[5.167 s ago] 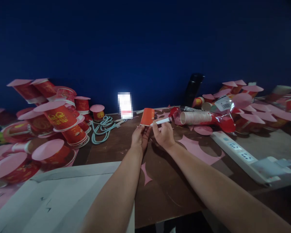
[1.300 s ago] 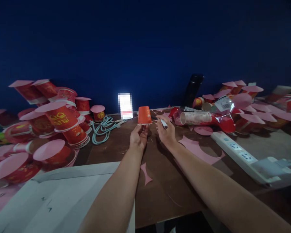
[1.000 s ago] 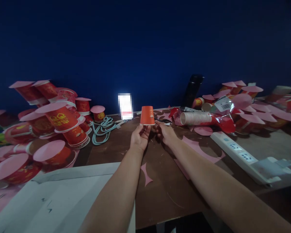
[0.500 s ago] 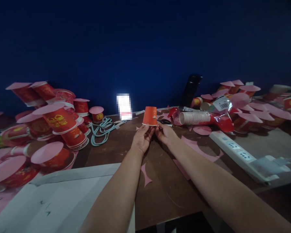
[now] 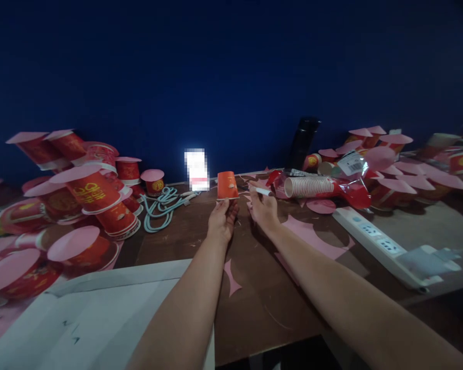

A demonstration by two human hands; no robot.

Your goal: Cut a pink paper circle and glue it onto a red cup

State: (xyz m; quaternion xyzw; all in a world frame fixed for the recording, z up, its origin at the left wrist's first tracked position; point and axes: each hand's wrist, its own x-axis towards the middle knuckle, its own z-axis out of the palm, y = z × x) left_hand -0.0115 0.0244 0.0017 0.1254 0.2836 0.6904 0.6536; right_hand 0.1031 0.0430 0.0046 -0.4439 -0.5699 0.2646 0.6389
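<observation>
My left hand (image 5: 223, 221) is closed on an orange-red paper cup (image 5: 227, 185). The cup is upside down, its white rim low against my fingertips. To the right of it, my right hand (image 5: 264, 208) has its fingers around a slim white pen-like stick (image 5: 263, 191), which lies across the hand near the index finger; its exact kind is unclear. Pink paper scraps (image 5: 231, 278) lie on the brown table around both hands.
Red cups with pink paper discs (image 5: 75, 241) pile up at left, more (image 5: 397, 186) at right. Also there: a coiled light-blue cable (image 5: 158, 210), a lit blurred screen (image 5: 196, 169), a stack of nested cups (image 5: 312, 187), a power strip (image 5: 374, 239), a dark bottle (image 5: 306, 141) and white board (image 5: 100, 313).
The cup has moved slightly left in my left hand. My right hand has come away from the cup and now has the white stick in its fingers.
</observation>
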